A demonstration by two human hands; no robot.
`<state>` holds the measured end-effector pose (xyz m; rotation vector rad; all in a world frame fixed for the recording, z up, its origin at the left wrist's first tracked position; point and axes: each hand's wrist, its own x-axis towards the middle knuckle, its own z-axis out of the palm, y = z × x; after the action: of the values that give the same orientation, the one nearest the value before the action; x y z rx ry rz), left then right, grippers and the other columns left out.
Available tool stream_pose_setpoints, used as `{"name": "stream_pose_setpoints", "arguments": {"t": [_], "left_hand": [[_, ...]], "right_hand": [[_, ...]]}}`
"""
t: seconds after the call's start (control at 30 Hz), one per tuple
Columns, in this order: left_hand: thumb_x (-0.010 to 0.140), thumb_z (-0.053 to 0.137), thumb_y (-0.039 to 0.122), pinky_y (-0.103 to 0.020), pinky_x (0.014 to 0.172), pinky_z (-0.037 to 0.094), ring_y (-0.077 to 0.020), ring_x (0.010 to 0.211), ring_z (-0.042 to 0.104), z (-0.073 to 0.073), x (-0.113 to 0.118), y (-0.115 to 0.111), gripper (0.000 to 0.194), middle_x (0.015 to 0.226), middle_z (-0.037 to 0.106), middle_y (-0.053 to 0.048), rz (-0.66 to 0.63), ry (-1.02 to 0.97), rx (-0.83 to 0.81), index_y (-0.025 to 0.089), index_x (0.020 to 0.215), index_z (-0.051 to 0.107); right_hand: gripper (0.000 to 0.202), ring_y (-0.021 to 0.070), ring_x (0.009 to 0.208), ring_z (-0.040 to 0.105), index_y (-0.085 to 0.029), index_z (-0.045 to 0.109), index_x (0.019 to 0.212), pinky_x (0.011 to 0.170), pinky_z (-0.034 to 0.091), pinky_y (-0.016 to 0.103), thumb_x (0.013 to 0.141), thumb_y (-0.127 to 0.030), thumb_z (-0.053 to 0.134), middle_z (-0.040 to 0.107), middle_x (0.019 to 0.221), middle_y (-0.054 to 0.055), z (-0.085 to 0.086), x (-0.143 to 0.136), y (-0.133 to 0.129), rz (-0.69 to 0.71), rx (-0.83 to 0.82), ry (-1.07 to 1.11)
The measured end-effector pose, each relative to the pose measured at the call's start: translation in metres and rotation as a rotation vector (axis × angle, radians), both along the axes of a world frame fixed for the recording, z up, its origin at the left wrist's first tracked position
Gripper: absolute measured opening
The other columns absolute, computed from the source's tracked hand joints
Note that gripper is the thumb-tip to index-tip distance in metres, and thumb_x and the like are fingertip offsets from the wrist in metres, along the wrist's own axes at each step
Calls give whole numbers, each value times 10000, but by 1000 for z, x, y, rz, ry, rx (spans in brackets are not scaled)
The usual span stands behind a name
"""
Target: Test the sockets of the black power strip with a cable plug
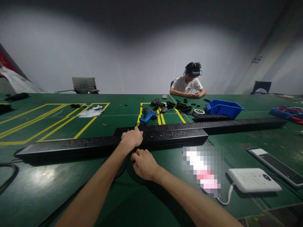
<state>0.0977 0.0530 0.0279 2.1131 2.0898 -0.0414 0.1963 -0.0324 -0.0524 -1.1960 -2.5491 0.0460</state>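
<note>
A long black power strip (pixel 82 146) with rows of sockets and small red switches lies across the table in front of me. My left hand (pixel 132 138) is over its middle, fingers bent and closed against the strip's top. Just in front of the strip, low by the tabletop, my right hand (pixel 144 164) has its fingers curled in. Whatever those fingers hold, if anything, is hidden. A black cable (pixel 121 171) passes under my left forearm towards my right hand. Behind, a second long black power strip (pixel 236 126) runs off to the right.
A blue cordless drill (pixel 148 116), a dark drill (pixel 156 102) and a blue bin (pixel 222 107) stand beyond the strips. At right lie a white power bank (pixel 254 179) and a phone (pixel 276 165). White gloves (pixel 91 112) lie at left. A person (pixel 188 83) sits opposite.
</note>
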Motion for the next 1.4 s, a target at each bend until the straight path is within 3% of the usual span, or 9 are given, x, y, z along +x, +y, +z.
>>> {"name": "stream_pose_setpoints", "arguments": {"t": [0.37,0.77,1.03,1.4], "left_hand": [[872,405,481,-457,869,452,-369,1095,612,2,2,1,538,1172,645,-250,-3,36,11,100,1233,522],[874,386,380,-457,847,468,-364,1035,641,-1,2,2,476,1153,654,-247,-1,22,34,100,1218,560],[875,381,312,-456,818,473,-348,971,666,-11,9,-4,448,1076,681,-238,46,7,83,100,1250,502],[897,352,396,-474,839,456,-370,1025,645,-5,-2,-6,461,1125,660,-251,-18,-27,36,101,1235,457]], "right_hand": [[153,187,852,523,-190,550,985,790,358,327,837,-199,512,564,984,64,0,-1,0,1,-7,4],[160,190,886,533,-190,558,988,804,362,328,831,-198,526,571,1012,68,0,-2,1,-6,-33,11],[189,212,891,531,-177,569,987,791,363,337,803,-201,530,586,965,80,-2,-2,2,-15,-21,-17],[159,162,818,553,-192,593,903,762,385,280,770,-142,522,595,926,36,3,3,5,-27,-118,141]]}}
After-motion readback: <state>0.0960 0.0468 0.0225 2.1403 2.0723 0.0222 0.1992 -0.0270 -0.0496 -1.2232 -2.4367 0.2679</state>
